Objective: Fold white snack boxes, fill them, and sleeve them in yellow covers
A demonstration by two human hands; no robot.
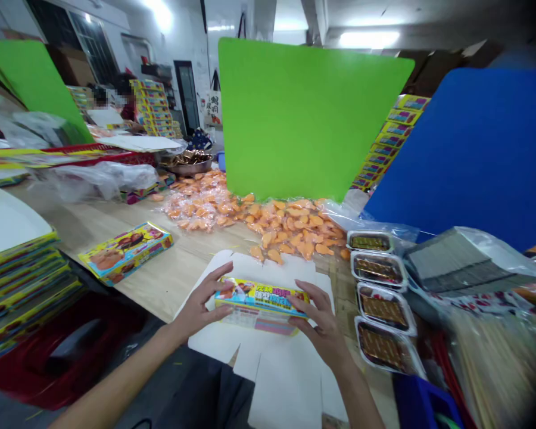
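Between my two hands is a small printed cardboard box, closed, with yellow, blue and pink print on the side facing up. My left hand grips its left end, thumb on the near side and fingers over the far edge. At the right end my right hand holds it the same way. Under the box lie flat white unfolded cartons, plain side up. Another printed box of similar colours rests on the table to the left.
Orange drumstick-shaped pieces are heaped beyond my hands. Several foil-lidded trays line the right, near bundled wooden sticks. Stacked cartons stand left above a red stool. Green and blue boards stand behind.
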